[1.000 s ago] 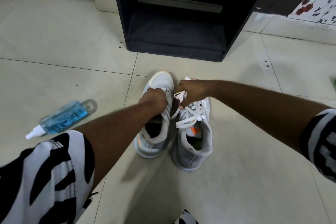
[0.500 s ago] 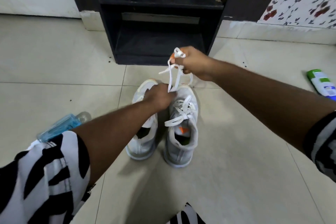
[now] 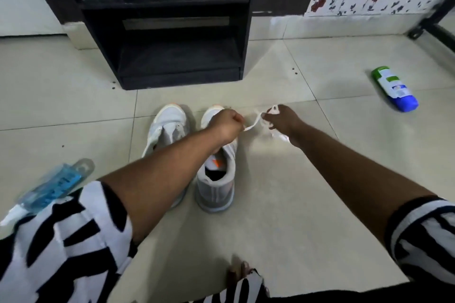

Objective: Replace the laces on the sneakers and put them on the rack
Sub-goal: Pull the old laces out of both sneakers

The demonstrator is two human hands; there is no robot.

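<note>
Two grey-white sneakers stand side by side on the tiled floor, the left sneaker (image 3: 167, 128) and the right sneaker (image 3: 218, 179), toes toward the black rack (image 3: 172, 32). A white lace (image 3: 253, 122) stretches between my hands, to the right of the right sneaker's toe. My left hand (image 3: 225, 125) hovers over the right sneaker's front and pinches one end of the lace. My right hand (image 3: 279, 119) grips the bunched remainder of it low over the floor. No lace shows on the visible parts of either sneaker; my left arm hides much of both.
A blue spray bottle (image 3: 54, 184) lies on the floor at the left beside my sleeve. A green, white and blue bottle (image 3: 395, 88) lies at the right. The rack's lower shelves are open and dark. Flowered wallpaper and a black frame leg sit at the far right.
My right hand has come down and to the right with the lace, which has left the right sneaker's eyelets. My left hand has shifted onto the lace's other end. The view has tilted up.
</note>
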